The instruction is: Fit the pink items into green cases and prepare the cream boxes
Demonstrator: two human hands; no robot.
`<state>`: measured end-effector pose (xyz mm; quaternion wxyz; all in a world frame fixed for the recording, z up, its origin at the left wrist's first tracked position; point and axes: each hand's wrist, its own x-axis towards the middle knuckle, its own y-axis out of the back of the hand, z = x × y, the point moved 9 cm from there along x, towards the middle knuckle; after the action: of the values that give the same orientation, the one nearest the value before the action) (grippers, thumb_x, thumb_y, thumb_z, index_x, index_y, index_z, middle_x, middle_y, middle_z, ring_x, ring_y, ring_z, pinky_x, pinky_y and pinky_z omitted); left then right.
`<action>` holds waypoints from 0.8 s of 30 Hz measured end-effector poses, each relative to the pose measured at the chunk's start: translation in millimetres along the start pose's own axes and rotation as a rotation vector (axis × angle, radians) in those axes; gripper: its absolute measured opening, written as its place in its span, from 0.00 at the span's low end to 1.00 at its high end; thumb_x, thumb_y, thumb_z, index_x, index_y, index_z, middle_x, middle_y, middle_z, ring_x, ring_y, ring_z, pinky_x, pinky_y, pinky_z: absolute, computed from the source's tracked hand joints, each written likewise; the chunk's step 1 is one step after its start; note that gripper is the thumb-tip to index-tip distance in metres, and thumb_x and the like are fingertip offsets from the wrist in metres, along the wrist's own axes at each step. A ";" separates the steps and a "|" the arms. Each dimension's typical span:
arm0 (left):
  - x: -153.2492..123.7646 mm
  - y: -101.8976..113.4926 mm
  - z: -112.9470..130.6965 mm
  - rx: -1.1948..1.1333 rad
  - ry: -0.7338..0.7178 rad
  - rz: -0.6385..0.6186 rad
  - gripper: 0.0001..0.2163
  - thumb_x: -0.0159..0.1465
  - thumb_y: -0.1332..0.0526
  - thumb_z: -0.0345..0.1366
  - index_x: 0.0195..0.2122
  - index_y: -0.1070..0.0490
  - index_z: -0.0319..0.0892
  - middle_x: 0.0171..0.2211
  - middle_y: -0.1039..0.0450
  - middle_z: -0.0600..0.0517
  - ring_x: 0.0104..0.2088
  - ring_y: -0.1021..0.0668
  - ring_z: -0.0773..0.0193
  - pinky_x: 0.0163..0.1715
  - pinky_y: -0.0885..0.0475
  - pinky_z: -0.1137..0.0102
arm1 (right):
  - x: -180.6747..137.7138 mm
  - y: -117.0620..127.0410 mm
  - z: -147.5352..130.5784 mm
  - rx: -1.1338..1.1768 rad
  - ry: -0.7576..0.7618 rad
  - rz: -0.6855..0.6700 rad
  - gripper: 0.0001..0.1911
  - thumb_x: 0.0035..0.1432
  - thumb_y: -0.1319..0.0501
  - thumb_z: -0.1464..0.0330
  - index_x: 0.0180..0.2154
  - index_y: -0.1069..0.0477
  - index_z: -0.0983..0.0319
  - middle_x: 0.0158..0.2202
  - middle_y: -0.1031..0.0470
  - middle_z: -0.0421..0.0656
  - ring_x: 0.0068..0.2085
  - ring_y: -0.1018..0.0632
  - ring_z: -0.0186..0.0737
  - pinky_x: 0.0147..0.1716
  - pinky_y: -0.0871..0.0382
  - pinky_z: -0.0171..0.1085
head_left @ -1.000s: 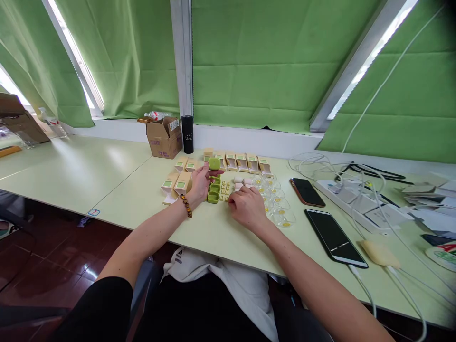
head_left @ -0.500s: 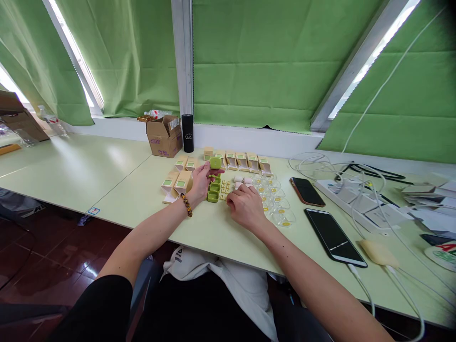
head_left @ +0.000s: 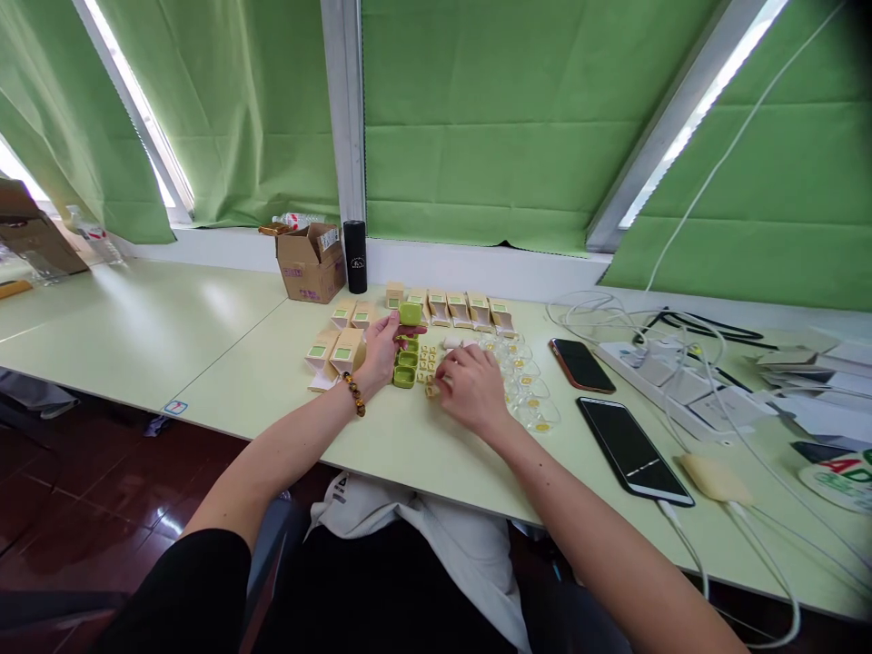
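My left hand (head_left: 382,350), with a beaded bracelet at the wrist, is closed on a small green square case (head_left: 410,314), held above the table. Below it stands a column of similar green cases (head_left: 404,375). My right hand (head_left: 471,386) is closed, its fingertips pinching a small yellow piece (head_left: 430,391) at the near end of the rows of small yellow pieces (head_left: 427,356). Pale pink-white pieces (head_left: 451,342) lie just beyond that hand, partly hidden by it. To its right are rows of clear domed covers (head_left: 526,384) with yellow spots.
Small beige cartons (head_left: 458,309) line the back, with more cartons (head_left: 347,351) at left. A cardboard box (head_left: 310,268) and a black tumbler (head_left: 355,257) stand behind. Two phones (head_left: 636,450) and a power strip (head_left: 671,386) with tangled cables occupy the right.
My right fingers have shifted a little and now show a small yellow piece at their tips. My left hand keeps its hold on the green case. The view has moved slightly.
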<state>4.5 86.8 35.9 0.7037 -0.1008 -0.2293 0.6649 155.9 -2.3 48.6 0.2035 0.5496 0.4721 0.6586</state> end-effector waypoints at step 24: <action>-87.4 -6.9 86.2 1.096 -0.736 -0.275 0.05 0.71 0.32 0.39 0.38 0.18 0.47 0.37 0.18 0.47 0.51 0.24 0.49 0.52 0.27 0.56 | 3.0 -6.6 16.4 -0.155 0.028 -0.267 0.08 0.64 0.36 0.69 0.39 0.17 0.62 0.46 0.14 0.51 0.51 0.23 0.52 0.49 0.43 0.48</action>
<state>-29.7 -13.7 97.9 0.6073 0.5342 -0.0944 0.5804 168.4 9.7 43.7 0.3245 0.4554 0.4917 0.6675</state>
